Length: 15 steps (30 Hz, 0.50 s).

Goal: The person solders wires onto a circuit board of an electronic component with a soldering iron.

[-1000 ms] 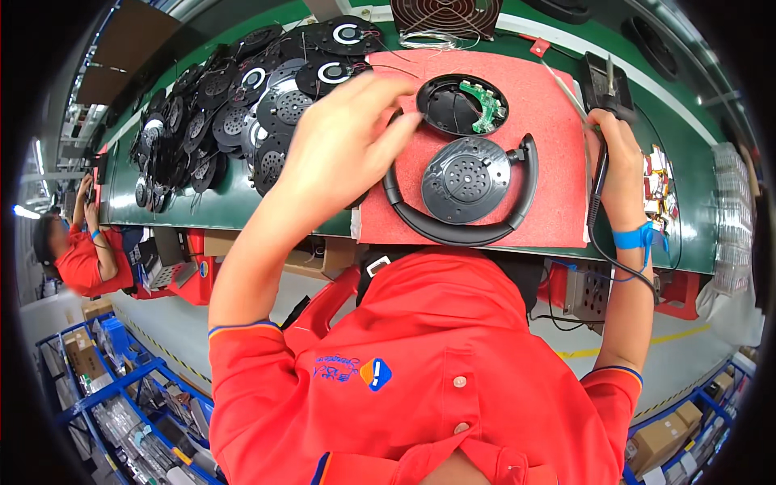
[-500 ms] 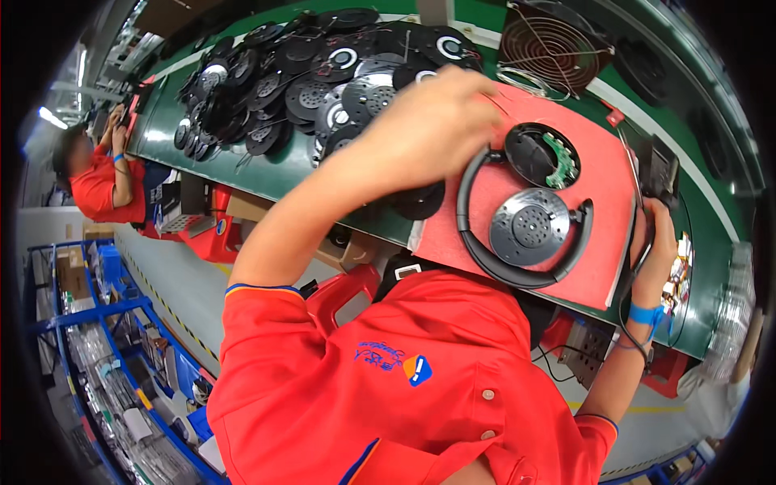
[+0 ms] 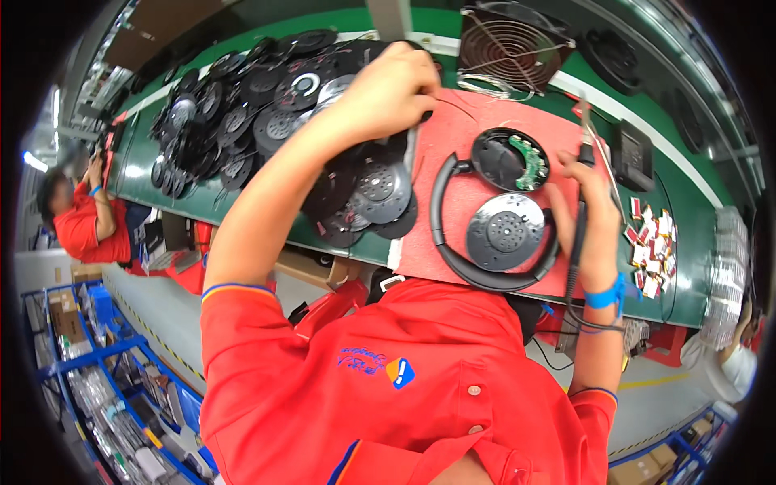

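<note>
My left hand (image 3: 392,93) grips the edge of a black speaker disc (image 3: 426,115) at the red mat's far left corner; most of the disc is hidden behind the hand. A thin wire runs from there over the mat. In my right hand (image 3: 594,202) is a soldering iron (image 3: 579,218) with a black handle, its tip pointing to the far side. Between my hands lies a headphone with a curved black headband (image 3: 441,210). One open ear cup (image 3: 495,161) shows a green circuit board (image 3: 531,162); beside it sits a perforated round speaker plate (image 3: 505,232).
A large heap of black speaker discs (image 3: 234,121) covers the bench's left. Beyond the red mat (image 3: 420,250) stands a fan with a wire guard (image 3: 513,52). A dark box (image 3: 630,153) and small red-and-white parts (image 3: 651,250) lie right. Another person (image 3: 85,214) works far left.
My left hand has moved left to the mat's corner and now grips a black disc. My right hand has come inward over the mat with the soldering iron. The view has shifted.
</note>
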Available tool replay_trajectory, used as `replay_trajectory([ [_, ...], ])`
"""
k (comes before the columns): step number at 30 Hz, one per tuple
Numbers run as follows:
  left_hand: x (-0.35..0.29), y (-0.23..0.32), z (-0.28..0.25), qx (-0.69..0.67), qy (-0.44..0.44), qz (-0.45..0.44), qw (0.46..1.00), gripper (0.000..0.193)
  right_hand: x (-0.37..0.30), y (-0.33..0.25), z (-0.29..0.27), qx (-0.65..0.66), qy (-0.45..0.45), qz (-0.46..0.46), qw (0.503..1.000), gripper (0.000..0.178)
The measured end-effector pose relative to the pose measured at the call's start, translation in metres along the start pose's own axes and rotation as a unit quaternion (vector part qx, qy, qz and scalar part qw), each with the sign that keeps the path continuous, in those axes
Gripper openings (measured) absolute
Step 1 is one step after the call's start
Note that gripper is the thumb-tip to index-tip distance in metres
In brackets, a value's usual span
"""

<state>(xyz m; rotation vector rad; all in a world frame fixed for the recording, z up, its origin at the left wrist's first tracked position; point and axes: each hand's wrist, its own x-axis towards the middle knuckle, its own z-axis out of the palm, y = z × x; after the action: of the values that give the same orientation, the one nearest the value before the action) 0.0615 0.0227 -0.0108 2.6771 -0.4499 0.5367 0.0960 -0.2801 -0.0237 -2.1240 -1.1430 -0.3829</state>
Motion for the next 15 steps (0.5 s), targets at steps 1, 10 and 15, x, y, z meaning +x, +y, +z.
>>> replay_trajectory([
  [1, -0.001, -0.003, -0.01, -0.087, -0.002, 0.004, 0.996, 0.01, 0.001, -0.006, 0.003, 0.037, -0.02, 0.042, 0.998, 0.028],
  [10, -0.013, 0.095, -0.02, -0.557, -0.104, -0.17, 0.806, 0.006, -0.004, -0.007, 0.006, 0.143, 0.002, 0.037, 0.989, 0.029],
  [15, -0.004, 0.114, -0.009, -0.495, -0.077, -0.249, 0.829, 0.014, 0.001, -0.02, 0.001, 0.397, 0.041, 0.104, 0.911, 0.034],
])
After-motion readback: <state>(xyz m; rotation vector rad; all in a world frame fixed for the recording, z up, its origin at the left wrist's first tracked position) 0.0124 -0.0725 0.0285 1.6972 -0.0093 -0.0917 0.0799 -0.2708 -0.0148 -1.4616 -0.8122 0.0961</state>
